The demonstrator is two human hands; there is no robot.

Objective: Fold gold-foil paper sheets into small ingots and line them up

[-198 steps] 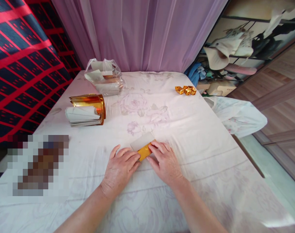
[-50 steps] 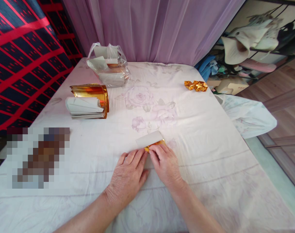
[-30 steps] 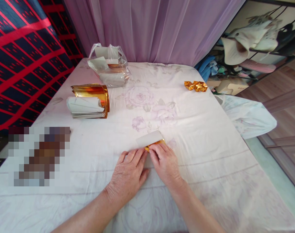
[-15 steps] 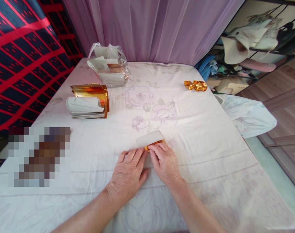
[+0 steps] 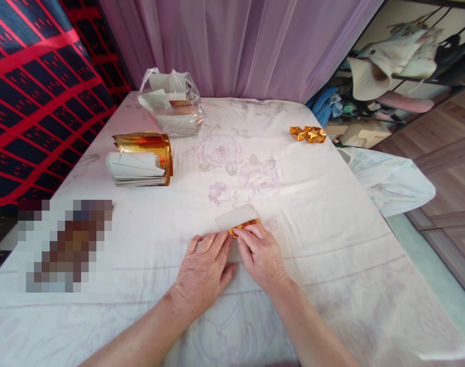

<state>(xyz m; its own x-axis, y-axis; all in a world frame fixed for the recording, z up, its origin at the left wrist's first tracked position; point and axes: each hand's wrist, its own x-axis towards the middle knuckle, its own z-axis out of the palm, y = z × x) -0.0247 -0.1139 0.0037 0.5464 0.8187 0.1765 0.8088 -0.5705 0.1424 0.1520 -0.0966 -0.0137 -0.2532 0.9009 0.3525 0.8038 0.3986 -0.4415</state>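
A small sheet of gold foil paper (image 5: 234, 216), its pale backing turned up, lies folded on the table in front of my hands, a strip of gold showing along its near edge. My right hand (image 5: 261, 252) is closed over that near edge, fingertips pressed on the gold. My left hand (image 5: 204, 265) lies palm down just to the left, fingers stretched out and thumb apart; its fingertips meet the paper's near left corner. What lies beneath both palms is hidden.
A curled stack of gold foil papers (image 5: 140, 158) stands at left, behind it a clear plastic bag (image 5: 173, 109) of more papers. Crumpled gold foil pieces (image 5: 308, 134) lie at the back right. A blurred-out object (image 5: 70, 247) is at front left. A purple curtain (image 5: 240, 46) borders the table's back.
The hands and the folded paper stay almost where they were. My right fingers have shifted very slightly along the gold edge, and the view has moved a little.
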